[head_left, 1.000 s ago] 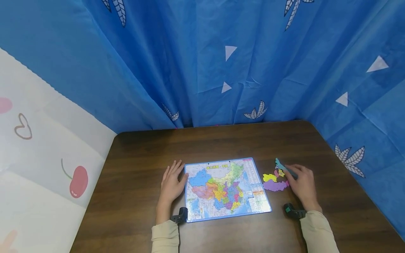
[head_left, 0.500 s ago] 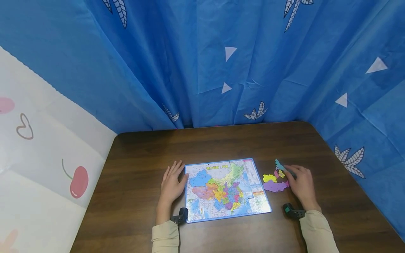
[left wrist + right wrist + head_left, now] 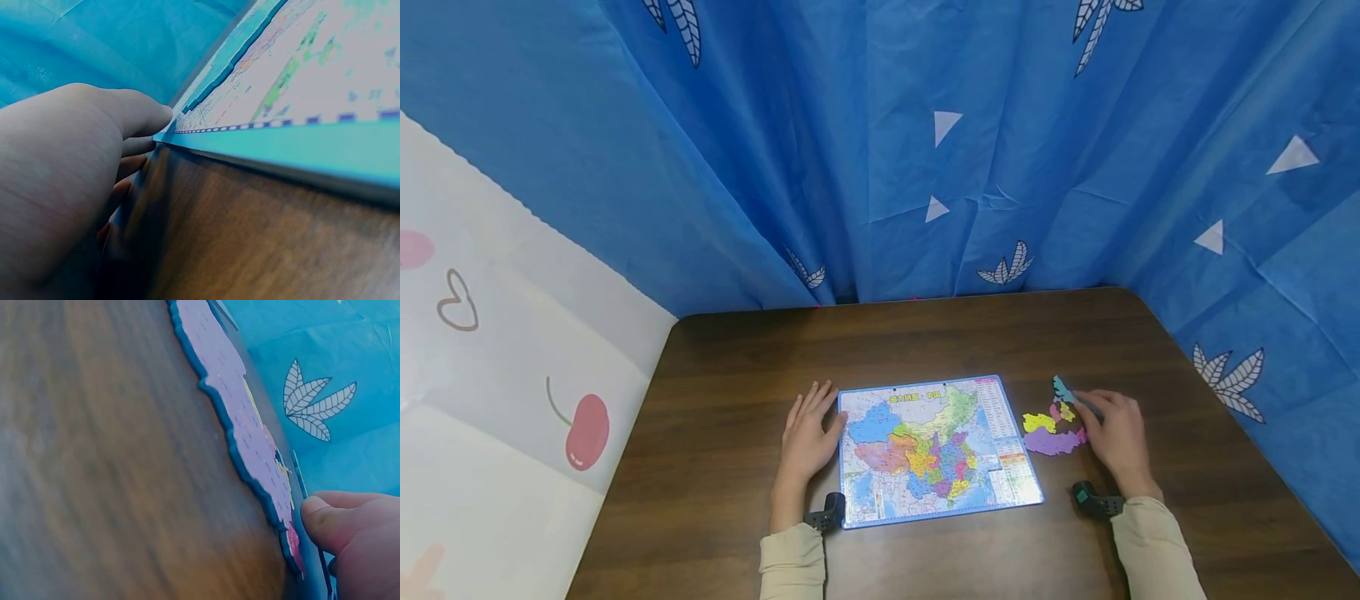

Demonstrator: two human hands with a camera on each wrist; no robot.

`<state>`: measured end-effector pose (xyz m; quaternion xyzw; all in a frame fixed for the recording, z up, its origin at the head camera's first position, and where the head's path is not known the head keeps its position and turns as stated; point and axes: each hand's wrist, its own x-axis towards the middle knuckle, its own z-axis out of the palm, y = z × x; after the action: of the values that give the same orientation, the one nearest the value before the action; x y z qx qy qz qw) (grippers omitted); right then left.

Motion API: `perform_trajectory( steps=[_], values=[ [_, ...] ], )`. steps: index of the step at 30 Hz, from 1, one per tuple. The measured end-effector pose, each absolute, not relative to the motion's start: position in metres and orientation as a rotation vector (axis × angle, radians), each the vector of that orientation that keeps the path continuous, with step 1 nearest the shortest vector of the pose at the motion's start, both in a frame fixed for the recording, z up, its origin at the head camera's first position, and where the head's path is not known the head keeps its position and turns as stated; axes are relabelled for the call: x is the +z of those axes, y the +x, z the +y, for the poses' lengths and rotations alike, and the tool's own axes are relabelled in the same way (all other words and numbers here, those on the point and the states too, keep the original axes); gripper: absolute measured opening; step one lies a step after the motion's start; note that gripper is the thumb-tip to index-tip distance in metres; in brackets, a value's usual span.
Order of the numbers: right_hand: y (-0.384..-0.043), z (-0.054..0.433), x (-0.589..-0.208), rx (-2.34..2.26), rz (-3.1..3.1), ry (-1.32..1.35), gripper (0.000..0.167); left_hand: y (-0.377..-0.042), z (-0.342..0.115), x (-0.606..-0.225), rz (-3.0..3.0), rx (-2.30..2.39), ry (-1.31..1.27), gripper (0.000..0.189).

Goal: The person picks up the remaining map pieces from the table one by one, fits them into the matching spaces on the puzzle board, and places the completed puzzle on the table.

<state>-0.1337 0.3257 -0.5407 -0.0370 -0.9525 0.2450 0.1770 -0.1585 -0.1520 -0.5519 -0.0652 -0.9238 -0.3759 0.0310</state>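
Note:
My left hand (image 3: 807,437) lies with its fingers straight on the table along the left side of a blue-rimmed map puzzle board (image 3: 917,521). Its thumb touches the board's edge, as the left wrist view shows near the rim (image 3: 262,140). To the right of the board, my right hand (image 3: 1118,437) pinches a teal map puzzle piece (image 3: 1062,389) between thumb and fingers. That piece stands tilted up, seen almost edge-on in the right wrist view; the hand hides part of it. Just left of this hand lie a purple puzzle piece (image 3: 1052,442) and a yellow piece (image 3: 1039,422).
Smaller pink (image 3: 1056,412) and yellow-patterned (image 3: 1067,411) pieces lie between the purple piece and the teal one. A magenta piece (image 3: 294,547) sits at the purple piece's end. The dark wooden table (image 3: 737,350) ends at a blue curtain (image 3: 910,233) behind.
Both hands stay almost where they were. The teal puzzle piece in the right hand has shifted only very slightly.

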Motion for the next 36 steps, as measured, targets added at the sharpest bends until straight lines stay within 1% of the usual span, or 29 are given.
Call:
perform_trajectory(
  steps=[8, 36],
  values=[
    [-0.133, 0.324, -0.536, 0.678, -2.722, -0.137, 0.026, -0.158, -0.152, -0.551, -2.849, -1.159, -0.189, 0.052],
    [-0.136, 0.305, -0.519, 0.685, -2.716, -0.068, 0.027, -0.158, -0.152, -0.551, -2.851, -1.152, -0.188, 0.052]
  ],
)
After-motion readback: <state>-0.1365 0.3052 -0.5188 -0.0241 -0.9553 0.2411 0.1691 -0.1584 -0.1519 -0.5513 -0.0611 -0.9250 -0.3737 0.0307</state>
